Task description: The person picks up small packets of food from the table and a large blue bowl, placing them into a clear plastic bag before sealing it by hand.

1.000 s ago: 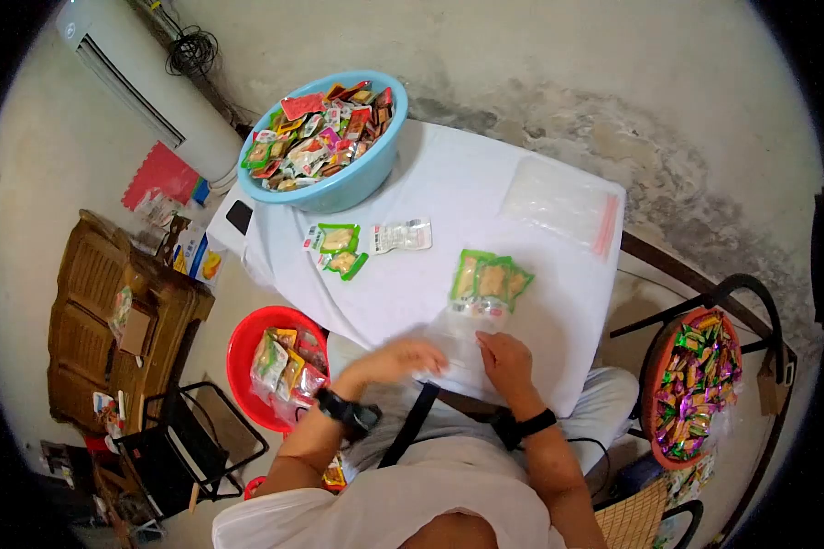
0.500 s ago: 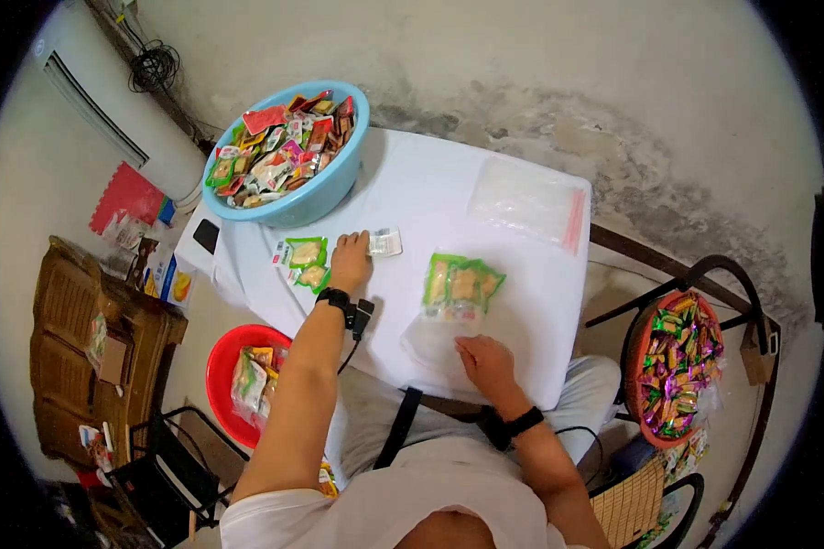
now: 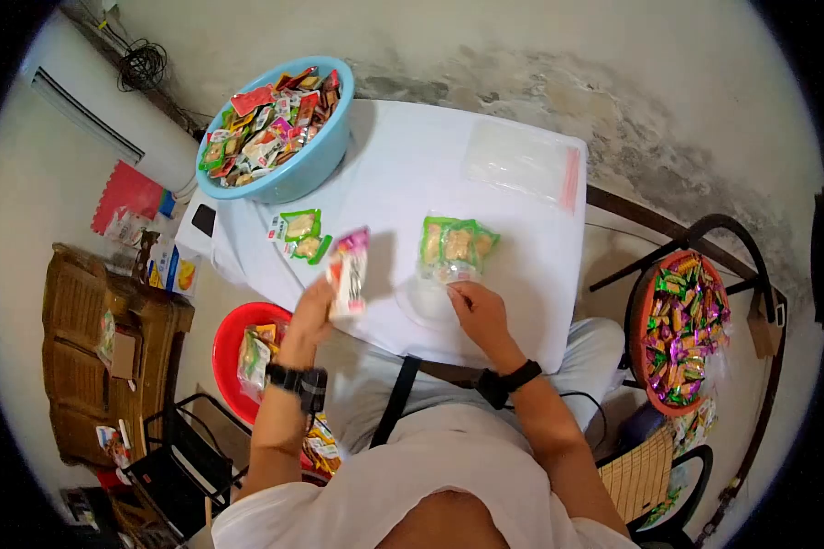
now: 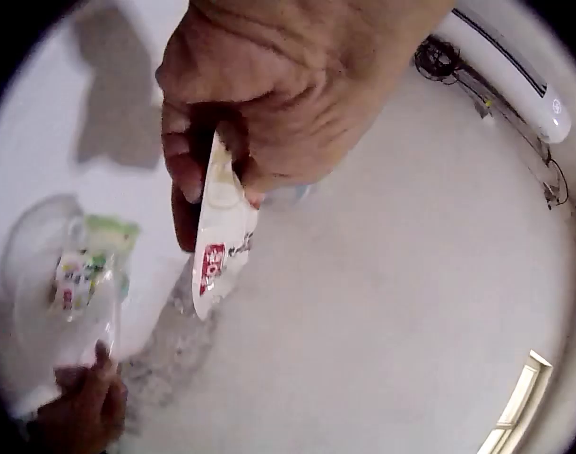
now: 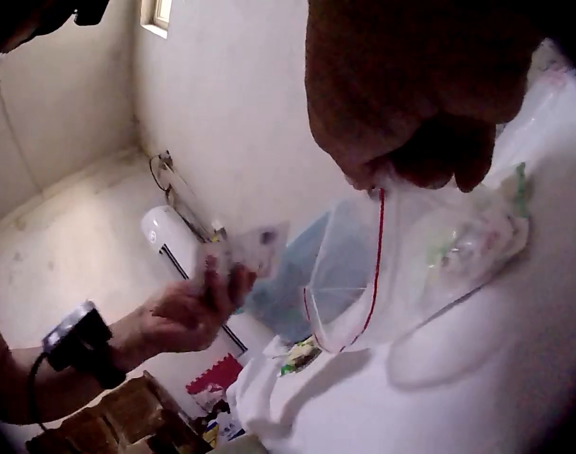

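My left hand (image 3: 311, 313) grips a small white snack packet (image 3: 349, 279) with a pinkish-purple end, held up over the table's near left part. In the left wrist view the packet (image 4: 227, 232) is seen nearly edge-on between thumb and fingers. With my right hand (image 3: 478, 316) I pinch the edge of a clear plastic bag (image 3: 423, 304). Its mouth, lined in red (image 5: 378, 255), gapes toward the left in the right wrist view. Inside the bag's far end lie several green-edged snack packets (image 3: 458, 242). More green packets (image 3: 304, 235) lie on the white cloth beyond my left hand.
A blue basin (image 3: 334, 151) heaped with mixed packets stands at the table's far left. Flat clear bags (image 3: 522, 165) lie at the far right. A red basin (image 3: 232, 366) is low on the left, and an orange basket (image 3: 645, 366) of wrapped sweets is on the right.
My left hand went from beside the bag to the packets on the cloth, then came back nearer holding the white packet, which lay there before. My right hand stays at the bag's edge.
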Demonstrator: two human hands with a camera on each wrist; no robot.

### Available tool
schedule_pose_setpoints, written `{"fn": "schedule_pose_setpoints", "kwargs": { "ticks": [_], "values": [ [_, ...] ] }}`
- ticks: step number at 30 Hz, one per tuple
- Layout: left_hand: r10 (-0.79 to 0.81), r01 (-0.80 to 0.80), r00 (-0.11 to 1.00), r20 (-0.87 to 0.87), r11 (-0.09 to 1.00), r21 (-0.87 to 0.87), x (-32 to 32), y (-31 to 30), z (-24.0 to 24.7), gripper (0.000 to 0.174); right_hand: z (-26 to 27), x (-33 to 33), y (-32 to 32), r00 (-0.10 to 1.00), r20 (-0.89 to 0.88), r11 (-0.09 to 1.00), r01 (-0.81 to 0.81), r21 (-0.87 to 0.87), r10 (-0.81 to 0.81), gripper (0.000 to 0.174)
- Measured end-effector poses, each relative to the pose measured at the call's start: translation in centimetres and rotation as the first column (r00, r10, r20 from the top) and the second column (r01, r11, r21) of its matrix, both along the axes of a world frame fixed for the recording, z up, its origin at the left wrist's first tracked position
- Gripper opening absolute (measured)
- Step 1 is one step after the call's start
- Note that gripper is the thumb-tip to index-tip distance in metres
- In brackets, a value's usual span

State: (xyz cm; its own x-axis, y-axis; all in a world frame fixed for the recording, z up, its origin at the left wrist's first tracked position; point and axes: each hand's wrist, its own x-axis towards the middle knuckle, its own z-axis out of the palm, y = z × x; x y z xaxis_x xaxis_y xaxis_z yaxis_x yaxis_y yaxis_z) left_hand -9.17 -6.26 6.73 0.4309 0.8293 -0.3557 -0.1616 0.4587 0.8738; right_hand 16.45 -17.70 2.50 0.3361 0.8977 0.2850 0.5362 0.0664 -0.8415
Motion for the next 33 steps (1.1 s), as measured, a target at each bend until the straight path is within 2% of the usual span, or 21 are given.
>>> {"fn": "schedule_pose_setpoints", "kwargs": {
  "ticks": [1,3,4,6,9,10,11,13,18,19,21,22,23,24,25,27,28,29,31,32,33],
  "values": [
    [-0.067,0.068,0.998,0.023,0.996,-0.053,0.7,-2.6,1.4,0.033,0.0,-0.1,0.0,1.000,0.002,1.000,0.007,-0.001,-0.007,0.014],
    [-0.296,0.297,0.955,0.028,0.952,-0.080,0.2,-5.6,-0.4,0.046,0.0,-0.4,-0.1,1.000,0.008,0.999,0.008,0.031,-0.008,0.015],
    [-0.294,0.295,0.955,0.028,0.952,-0.076,0.5,-6.7,-1.1,0.046,0.0,-0.3,-0.2,1.000,0.010,0.999,0.006,0.034,-0.006,0.015],
    [-0.412,0.396,0.911,-0.012,0.883,-0.252,1.5,-8.3,-2.1,0.046,0.2,-0.4,-0.4,0.999,0.046,1.000,-0.017,-0.009,0.018,0.014],
    [-0.344,0.331,0.938,-0.050,0.927,-0.180,2.8,-9.0,-3.5,0.042,1.1,-0.2,-0.9,0.993,0.112,0.999,-0.038,-0.018,0.039,0.014],
    [-0.246,0.255,0.966,0.079,0.954,-0.157,4.4,-9.7,-1.4,0.035,0.9,-0.1,-1.1,0.993,0.112,0.999,-0.040,-0.022,0.042,0.014],
    [-0.237,0.248,0.968,0.080,0.955,-0.164,4.9,-10.0,-1.6,0.035,0.4,-0.1,-1.1,0.992,0.123,0.999,-0.027,0.024,0.024,0.013],
    [-0.204,0.212,0.970,-0.134,0.976,0.050,5.0,-10.3,-1.9,0.027,-0.1,-0.2,-1.0,0.992,0.128,0.997,-0.022,0.068,0.013,0.013],
    [-0.228,0.231,0.969,-0.090,0.973,0.026,3.7,-11.0,-2.9,0.027,0.3,0.0,-1.5,0.984,0.168,0.996,0.043,0.079,-0.056,0.019],
    [-0.174,0.174,0.984,-0.025,0.985,0.009,3.6,-11.3,-2.6,0.027,1.0,-0.1,-1.8,0.985,0.166,0.996,0.039,0.079,-0.052,0.019],
    [-0.106,0.106,0.994,0.037,0.994,-0.006,3.6,-11.8,-2.3,0.027,2.5,-0.4,-2.4,0.953,0.223,0.945,0.135,0.299,-0.207,0.026],
    [-0.005,0.005,0.993,0.121,1.000,0.000,4.0,-12.2,-2.4,0.027,2.5,-0.8,-2.9,0.954,0.223,0.945,0.129,0.302,-0.201,0.026],
    [0.090,-0.091,0.975,0.205,0.996,-0.004,4.6,-12.6,-2.5,0.026,2.4,-1.4,-3.7,0.996,0.086,0.983,-0.026,0.180,0.010,0.029],
    [0.171,-0.164,0.956,0.240,0.985,-0.049,5.2,-13.0,-2.5,0.026,2.4,-1.7,-4.3,0.976,-0.074,0.977,-0.197,0.080,0.203,0.032],
    [0.167,-0.159,0.955,0.244,0.986,-0.051,5.3,-13.1,-2.6,0.026,2.5,-2.0,-4.5,0.978,-0.070,0.978,-0.193,0.078,0.199,0.032],
    [0.129,-0.140,0.956,0.265,0.990,0.023,5.8,-13.2,-2.9,0.027,2.9,-2.0,-4.7,0.877,-0.325,0.856,-0.443,-0.266,0.353,0.029],
    [0.116,-0.138,0.973,0.197,0.985,0.104,5.2,-12.5,-2.9,0.036,3.4,-1.6,-4.7,0.870,-0.299,0.859,-0.463,-0.220,0.393,0.024],
    [0.112,-0.136,0.973,0.202,0.985,0.106,4.5,-11.7,-2.6,0.036,3.5,-1.2,-4.4,0.872,-0.294,0.860,-0.460,-0.219,0.391,0.024],
    [0.302,-0.313,0.949,0.095,0.848,0.428,3.7,-9.7,0.6,0.049,3.7,-0.2,-4.1,0.824,-0.214,0.784,-0.565,-0.257,0.524,0.024],
    [0.304,-0.314,0.948,0.093,0.848,0.427,2.6,-9.1,1.9,0.049,3.9,0.1,-3.9,0.823,-0.216,0.782,-0.567,-0.258,0.525,0.024],
    [0.080,-0.069,0.997,-0.017,0.939,0.336,1.2,-8.6,3.2,0.048,4.5,0.2,-3.8,0.781,-0.159,0.729,-0.622,-0.285,0.604,0.023]
  ]
}}
